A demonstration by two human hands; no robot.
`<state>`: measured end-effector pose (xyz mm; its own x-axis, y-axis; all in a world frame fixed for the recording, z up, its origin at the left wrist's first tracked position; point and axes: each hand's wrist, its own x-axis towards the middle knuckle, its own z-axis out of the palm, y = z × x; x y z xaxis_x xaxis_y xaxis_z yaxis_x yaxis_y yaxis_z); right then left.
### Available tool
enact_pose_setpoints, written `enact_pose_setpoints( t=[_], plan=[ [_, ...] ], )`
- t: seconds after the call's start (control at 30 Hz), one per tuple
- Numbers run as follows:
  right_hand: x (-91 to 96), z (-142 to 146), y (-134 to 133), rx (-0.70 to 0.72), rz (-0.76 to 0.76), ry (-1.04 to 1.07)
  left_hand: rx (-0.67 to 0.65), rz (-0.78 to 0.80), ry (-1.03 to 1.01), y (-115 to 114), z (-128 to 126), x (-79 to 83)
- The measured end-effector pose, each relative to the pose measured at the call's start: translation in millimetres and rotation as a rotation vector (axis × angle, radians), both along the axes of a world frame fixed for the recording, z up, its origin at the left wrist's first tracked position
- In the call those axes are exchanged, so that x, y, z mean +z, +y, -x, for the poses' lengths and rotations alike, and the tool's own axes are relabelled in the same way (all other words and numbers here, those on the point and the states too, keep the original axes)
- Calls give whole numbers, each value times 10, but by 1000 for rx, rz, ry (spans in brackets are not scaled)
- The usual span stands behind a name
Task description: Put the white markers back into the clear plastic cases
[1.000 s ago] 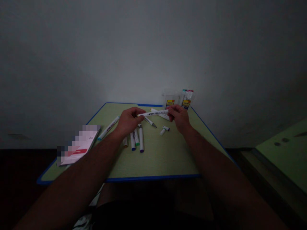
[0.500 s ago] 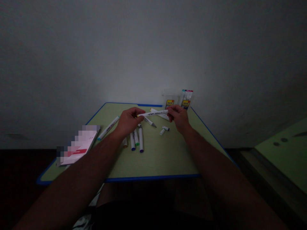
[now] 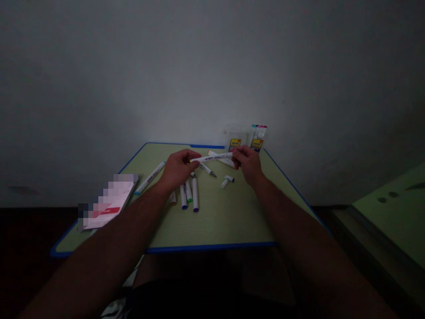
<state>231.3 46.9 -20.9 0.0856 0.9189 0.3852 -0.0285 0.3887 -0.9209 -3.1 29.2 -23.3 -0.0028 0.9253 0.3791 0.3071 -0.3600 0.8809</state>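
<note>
A white marker (image 3: 214, 157) with dark print is held nearly level above the table, one end in each hand. My left hand (image 3: 179, 168) pinches its left end, where a bit of yellow shows. On the right end, the fingers of my right hand (image 3: 247, 162) are closed. Behind it another white marker (image 3: 223, 160) lies slanted, and below is an uncapped marker (image 3: 207, 169) with a grey tip. Two small loose caps (image 3: 227, 180) lie left of my right wrist. Several markers (image 3: 195, 195) with coloured ends rest beside my left forearm, partly hidden by it.
The pale green table (image 3: 215, 226) has a blue edge. Clear plastic cases (image 3: 235, 137) stand at the back right against the wall, one with markers in it. At the left are a marker with a light blue end (image 3: 149, 178) and a white-and-red flat item (image 3: 111, 208), partly pixelated.
</note>
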Motion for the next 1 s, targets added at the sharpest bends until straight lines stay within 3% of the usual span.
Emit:
enact_pose_setpoints(
  t=[1.0],
  plan=[
    [23, 1, -33, -10, 4, -39, 36, -1, 51, -27, 2, 30]
  ],
)
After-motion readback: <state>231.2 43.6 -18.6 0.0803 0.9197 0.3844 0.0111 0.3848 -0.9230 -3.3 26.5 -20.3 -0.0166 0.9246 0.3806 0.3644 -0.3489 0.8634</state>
